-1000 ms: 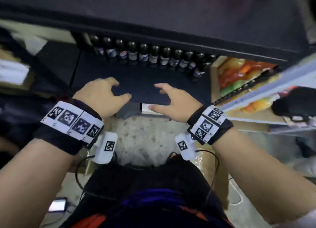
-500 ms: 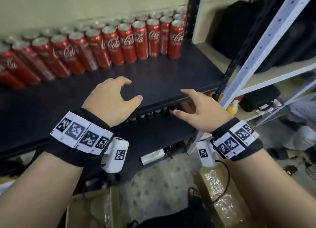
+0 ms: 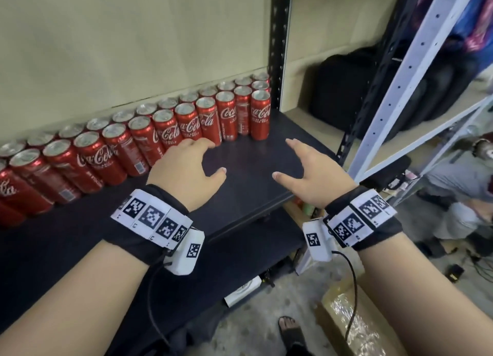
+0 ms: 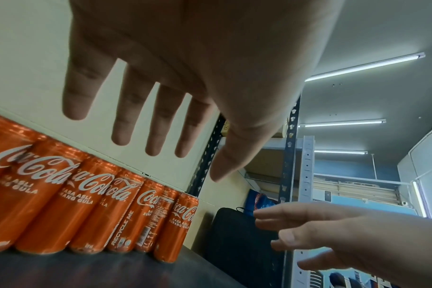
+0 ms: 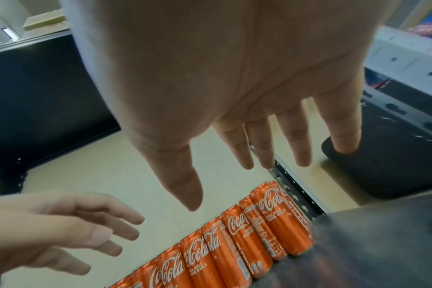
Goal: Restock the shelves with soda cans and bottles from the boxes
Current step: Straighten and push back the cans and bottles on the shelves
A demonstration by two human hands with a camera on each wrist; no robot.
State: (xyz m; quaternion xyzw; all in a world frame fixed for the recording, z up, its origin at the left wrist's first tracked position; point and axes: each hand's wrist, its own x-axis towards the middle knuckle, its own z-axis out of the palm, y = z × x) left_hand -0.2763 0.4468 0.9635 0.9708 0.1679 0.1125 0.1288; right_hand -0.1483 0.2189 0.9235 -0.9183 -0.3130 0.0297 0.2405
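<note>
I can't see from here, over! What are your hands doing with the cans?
Left hand open, empty, above shelf. Right hand open, empty too. Cans lined up along the back wall, untouched. Nothing blocking the free shelf front.

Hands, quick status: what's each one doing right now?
Left hand: open, fingers relaxed, holding nothing.
Right hand: open, fingers spread, holding nothing.

Black bag (image 3: 346,88) (upright) on neighbouring beige shelf (image 3: 301,115).

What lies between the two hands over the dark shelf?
Nothing: between the left hand and the right hand the head view shows only the bare dark shelf; neither holds a can.
</note>
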